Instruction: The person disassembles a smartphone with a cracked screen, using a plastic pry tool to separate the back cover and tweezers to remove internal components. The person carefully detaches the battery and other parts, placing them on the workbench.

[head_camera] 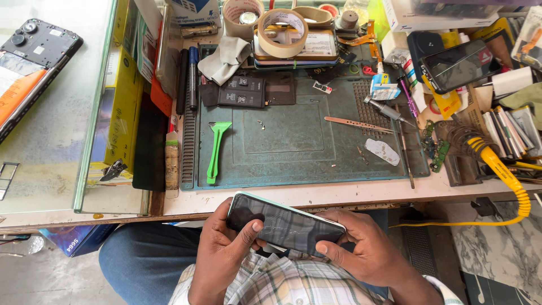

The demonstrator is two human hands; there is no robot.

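Phone held screen-up over the lap, just below the front edge of the bench, well apart from the work mat. Left hand grasps the left end, thumb laid on the dark glass near the corner; right hand grasps the right end, thumb pressed at the lower edge of the screen. Both grips closed on the phone, fingers wrapped under the back. Screen dark, reflections only; cannot tell whether it is cracked or lifting. Judgement: the step looks like checking or pressing the screen edge. To do it well, keep support under both ends, press with the thumb pads along the rim rather than mid-glass, and avoid twisting the body. Green pry tool and tweezers lie untouched on the mat, within reach. Tape rolls and a second phone at the far side
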